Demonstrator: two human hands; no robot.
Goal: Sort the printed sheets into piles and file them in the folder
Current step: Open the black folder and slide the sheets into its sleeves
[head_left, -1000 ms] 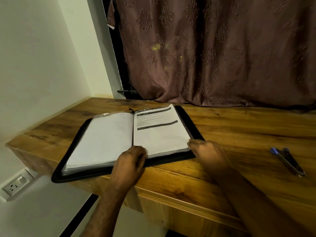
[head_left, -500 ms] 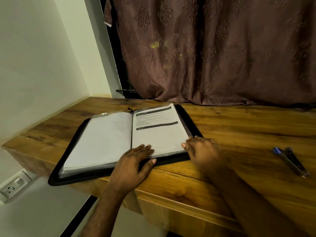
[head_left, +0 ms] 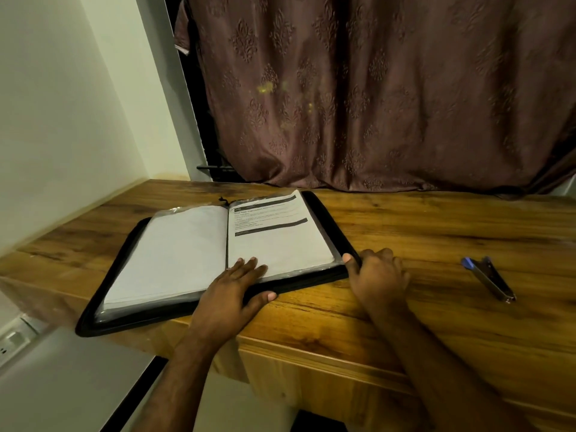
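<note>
My left hand (head_left: pixel 229 294) lies flat and open on the near edge of the folder (head_left: pixel 103 294), palm down. Its fingertips (head_left: pixel 246 261) rest on the bottom of the right-hand page, just beside the centre fold, and my thumb sticks out to the right along the folder's black border, over the wood.

My right hand (head_left: pixel 375 275) is curled around the folder's near right corner. The thumb presses on top of the black edge there and the other fingers are bent against the outside of it, so this hand grips the corner of the folder.

The folder lies open on the wooden desk (head_left: pixel 420 232), toward its left end, with its near left corner hanging a little past the desk's front edge. On the right side is a printed sheet (head_left: pixel 280 241) in a clear sleeve, with dark bars and lines of text near the top; the words are too small for me to read. On the left side is a blank white page (head_left: pixel 174 254), also under clear plastic.

Well to the right, apart from my hands, a stapler (head_left: pixel 489 279) with a blue end lies on the desk. Behind the desk hangs a brown patterned curtain (head_left: pixel 374 95), and a pale wall (head_left: pixel 62 104) stands to the left.
</note>
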